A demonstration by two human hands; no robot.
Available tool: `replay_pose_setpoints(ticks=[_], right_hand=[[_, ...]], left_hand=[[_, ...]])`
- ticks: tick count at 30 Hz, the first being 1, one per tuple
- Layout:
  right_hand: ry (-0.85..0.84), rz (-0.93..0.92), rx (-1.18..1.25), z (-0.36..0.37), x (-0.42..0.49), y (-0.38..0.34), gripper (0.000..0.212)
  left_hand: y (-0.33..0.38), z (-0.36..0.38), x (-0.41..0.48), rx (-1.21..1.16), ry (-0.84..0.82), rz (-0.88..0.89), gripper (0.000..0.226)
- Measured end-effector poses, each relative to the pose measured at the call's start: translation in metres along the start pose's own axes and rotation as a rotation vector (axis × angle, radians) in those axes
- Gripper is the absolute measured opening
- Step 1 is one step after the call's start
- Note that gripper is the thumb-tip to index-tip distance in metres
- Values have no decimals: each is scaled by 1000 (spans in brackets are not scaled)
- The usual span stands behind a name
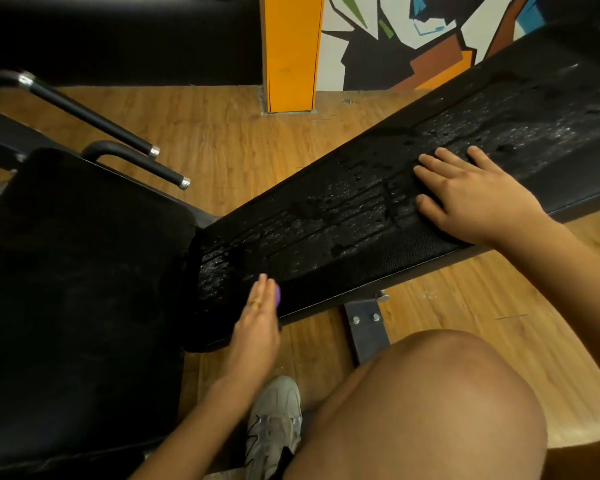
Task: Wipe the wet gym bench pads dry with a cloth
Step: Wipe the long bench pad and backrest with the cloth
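Observation:
The long black back pad (pixel 354 209) slopes up to the right and is covered with water drops and streaks. My right hand (pixel 465 192) lies flat on it, fingers spread and pointing left. The black seat pad (pixel 84 289) fills the left side and looks duller. My left hand (pixel 257 323) is blurred at the back pad's lower end, near its front edge, with a ring on one finger. A small purple cloth (pixel 277 295) peeks out on its palm side, held there; most of the cloth is hidden by the hand.
Two black handles with chrome tips (pixel 125 133) stick out behind the seat pad. The bench's steel foot bracket (pixel 366 327) stands on the wooden floor (pixel 222 133). My bare knee (pixel 430 403) and grey shoe (pixel 274 420) are below it. An orange pillar (pixel 291 53) stands at the back.

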State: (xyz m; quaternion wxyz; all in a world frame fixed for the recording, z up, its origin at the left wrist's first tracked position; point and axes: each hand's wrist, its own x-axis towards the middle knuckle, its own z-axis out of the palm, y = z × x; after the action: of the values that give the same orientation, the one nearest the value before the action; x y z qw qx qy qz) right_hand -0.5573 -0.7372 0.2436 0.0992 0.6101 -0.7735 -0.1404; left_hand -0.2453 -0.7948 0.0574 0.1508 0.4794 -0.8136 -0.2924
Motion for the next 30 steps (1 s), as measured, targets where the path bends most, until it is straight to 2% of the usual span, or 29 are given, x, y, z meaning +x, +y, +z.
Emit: replay_pose_setpoints(ticks=[4, 10, 12, 14, 18, 25, 30], right_hand=[[1, -2, 3, 0, 0, 0, 82], [0, 7, 5, 1, 0, 1, 81], [-2, 1, 7, 1, 0, 1, 81], [5, 1, 9, 2, 0, 2, 82], [17, -11, 9, 5, 1, 3, 82], [-31, 27, -34, -1, 7, -4, 66], [-40, -178, 130, 3, 13, -64, 67]], left_hand=[[7, 2, 2, -112, 44, -64, 53], [49, 15, 9, -140, 28, 120, 55], [34, 15, 8, -94, 32, 70, 60], [5, 10, 1, -67, 41, -57, 63], [-58, -8, -5, -63, 14, -262, 53], [-76, -4, -2, -172, 10, -227, 50], [-84, -1, -3, -359, 96, -231, 46]])
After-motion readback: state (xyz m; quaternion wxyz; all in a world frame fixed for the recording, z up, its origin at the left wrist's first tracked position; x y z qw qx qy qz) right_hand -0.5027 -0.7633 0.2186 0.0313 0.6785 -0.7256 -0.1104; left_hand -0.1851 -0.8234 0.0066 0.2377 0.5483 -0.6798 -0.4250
